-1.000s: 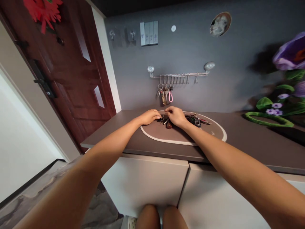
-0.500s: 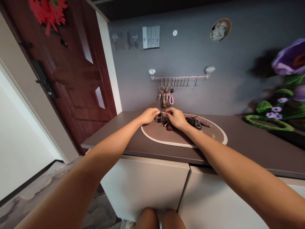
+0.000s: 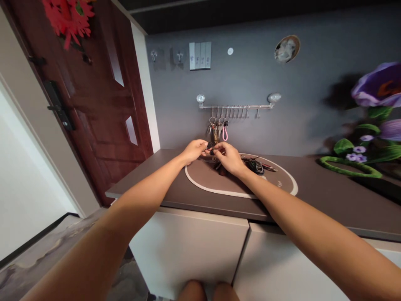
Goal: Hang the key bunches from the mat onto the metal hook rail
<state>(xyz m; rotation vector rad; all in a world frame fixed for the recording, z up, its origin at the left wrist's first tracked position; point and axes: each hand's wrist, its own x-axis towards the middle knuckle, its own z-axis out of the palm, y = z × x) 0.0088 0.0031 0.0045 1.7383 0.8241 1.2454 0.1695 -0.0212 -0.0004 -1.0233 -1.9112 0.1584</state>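
My left hand (image 3: 194, 151) is closed, its thumb and fingertips pinching a small keychain (image 3: 209, 146) with a black part, over the left side of the oval mat (image 3: 216, 191). Close beside it, my right hand (image 3: 228, 157) has its fingertips bent together on the same keychain from the right. Its finer parts are too small and covered to make out. Below the right hand, a brown fob (image 3: 222, 171) and some keys show in part on the mat. To the right of that hand lies a pile of keys and key fobs (image 3: 257, 167).
On the wall behind, a clear hook rail (image 3: 236, 107) carries several hanging key bunches (image 3: 214, 130) at its left end. Purple artificial flowers (image 3: 357, 156) stand at the right of the dark countertop (image 3: 326, 200). A dark red door (image 3: 103, 121) is at left.
Both hands have drawn closer together, and the keychain is lifted slightly off the mat between them. The right fingertips now meet it. The view has tilted up a little.
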